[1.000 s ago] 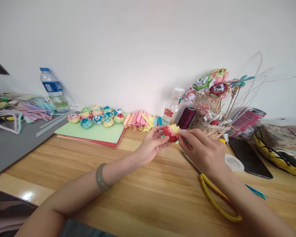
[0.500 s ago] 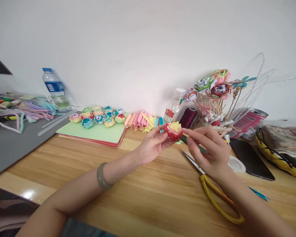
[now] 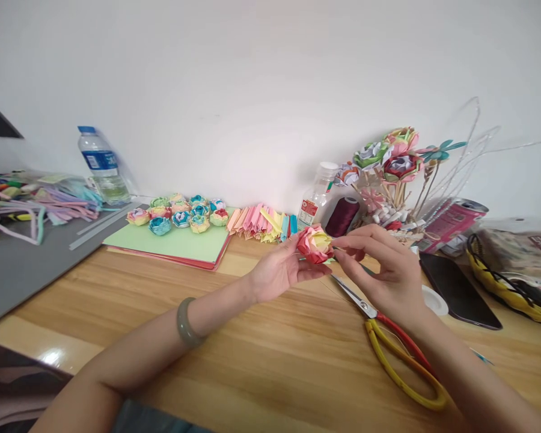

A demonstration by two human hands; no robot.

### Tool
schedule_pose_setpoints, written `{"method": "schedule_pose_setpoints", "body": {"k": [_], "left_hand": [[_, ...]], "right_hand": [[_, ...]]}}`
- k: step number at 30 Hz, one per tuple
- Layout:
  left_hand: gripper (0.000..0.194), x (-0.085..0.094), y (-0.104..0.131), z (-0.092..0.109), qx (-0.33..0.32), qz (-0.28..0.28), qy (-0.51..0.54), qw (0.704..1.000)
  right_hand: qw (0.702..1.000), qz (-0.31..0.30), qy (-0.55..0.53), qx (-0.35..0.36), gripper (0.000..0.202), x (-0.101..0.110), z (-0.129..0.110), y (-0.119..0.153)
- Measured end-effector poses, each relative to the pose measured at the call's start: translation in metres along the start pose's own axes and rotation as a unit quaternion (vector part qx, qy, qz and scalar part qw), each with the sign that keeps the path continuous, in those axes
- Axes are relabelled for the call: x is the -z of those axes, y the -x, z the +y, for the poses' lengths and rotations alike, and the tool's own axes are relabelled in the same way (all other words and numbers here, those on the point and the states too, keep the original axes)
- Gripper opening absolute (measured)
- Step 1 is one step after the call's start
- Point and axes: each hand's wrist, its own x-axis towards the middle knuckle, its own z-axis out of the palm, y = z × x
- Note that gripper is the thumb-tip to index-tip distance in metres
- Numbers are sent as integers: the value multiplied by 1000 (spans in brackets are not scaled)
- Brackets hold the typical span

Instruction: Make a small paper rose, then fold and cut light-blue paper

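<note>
- Flower (image 3: 314, 245), red outside with a yellow heart, is held up above the table (image 3: 252, 367)
- Left hand (image 3: 275, 273) grips it, fingers closed along its left side and underneath
- Right hand (image 3: 381, 270) is at its right edge, thumb and forefinger close together; whether they pinch a petal I cannot tell
- Just changed: half a second ago the flower sat more upright and the right forefinger was stretched out; now the heart tips toward the right hand and that finger is bent
- For the work, this seems to bring the right-hand petals into easier reach
- Scissors (image 3: 366, 308) lie below the right hand, the red handle newly uncovered
- Behind the flower stand a bottle (image 3: 318, 189) and spool (image 3: 342, 216), with strips (image 3: 256, 224) to their left
- Farther left, blooms (image 3: 180, 218) rest on sheets (image 3: 157, 245); farther right lies a phone (image 3: 462, 294)
</note>
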Motion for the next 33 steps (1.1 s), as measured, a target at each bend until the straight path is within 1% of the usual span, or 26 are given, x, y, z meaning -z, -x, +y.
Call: {"method": "schedule_pose_setpoints", "body": {"k": [3, 5, 7, 10, 13, 17, 19, 21, 25, 29, 31, 33], "left_hand": [[35, -1, 0, -2, -19, -12, -22, 1000], [33, -3, 1, -2, -25, 2, -17, 1000], [28, -5, 1, -2, -34, 17, -10, 999], [25, -6, 0, -1, -43, 21, -7, 999], [28, -5, 0, -1, -32, 20, -13, 999], [29, -3, 0, -2, -21, 24, -30, 999], [32, -2, 0, -3, -18, 16, -34, 999], [37, -1, -1, -3, -12, 8, -33, 999], [54, 0, 1, -2, -13, -9, -38, 999], [60, -1, 4, 0, -21, -18, -80, 996], [63, -3, 4, 0, -21, 0, -99, 995], [59, -5, 4, 1, -29, 28, -110, 993]], "right_hand": [[1000, -16, 12, 2, 16, -2, -2, 0], [1000, -19, 25, -3, 12, -3, -3, 0], [999, -6, 45, -2, 9, -4, -5, 1], [997, 17, 71, 27, 12, -5, -7, 1], [995, 20, 84, 45, 16, -6, -9, 2], [993, 28, 96, 66, 15, -5, -10, 2], [993, 22, 95, 63, 14, -5, -10, 1], [996, -3, 82, 46, 13, -5, -9, 1], [996, -39, 69, 27, 11, -4, -6, 0], [994, -23, 102, 38, 12, -2, -3, 1], [990, -8, 127, 58, 13, -1, -1, 1], [983, 4, 163, 80, 16, 0, -1, 3]]}}
